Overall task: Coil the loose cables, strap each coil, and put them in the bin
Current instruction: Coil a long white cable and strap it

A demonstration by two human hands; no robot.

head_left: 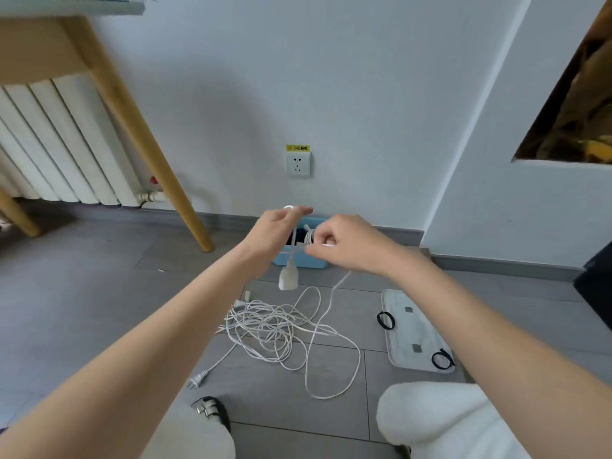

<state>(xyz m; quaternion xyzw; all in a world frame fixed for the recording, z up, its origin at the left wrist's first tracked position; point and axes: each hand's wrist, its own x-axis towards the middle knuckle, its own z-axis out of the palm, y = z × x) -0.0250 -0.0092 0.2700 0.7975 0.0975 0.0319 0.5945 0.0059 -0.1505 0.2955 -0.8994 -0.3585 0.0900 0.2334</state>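
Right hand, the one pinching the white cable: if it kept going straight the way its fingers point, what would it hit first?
Probably the left hand: the right hand points leftward toward it, with only the hanging white cable between. Depth is unclear.

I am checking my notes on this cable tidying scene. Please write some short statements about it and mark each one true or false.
1. Both hands hold white cable above the floor. True: the left hand and the right hand each pinch it.
2. The blue bin stands by the wall. True.
3. A plug sits in the wall socket. False: the socket has nothing in it.
4. All cables are already coiled. False: a tangled pile of cable lies loose on the floor.
5. Two black straps lie on a grey mat. True.
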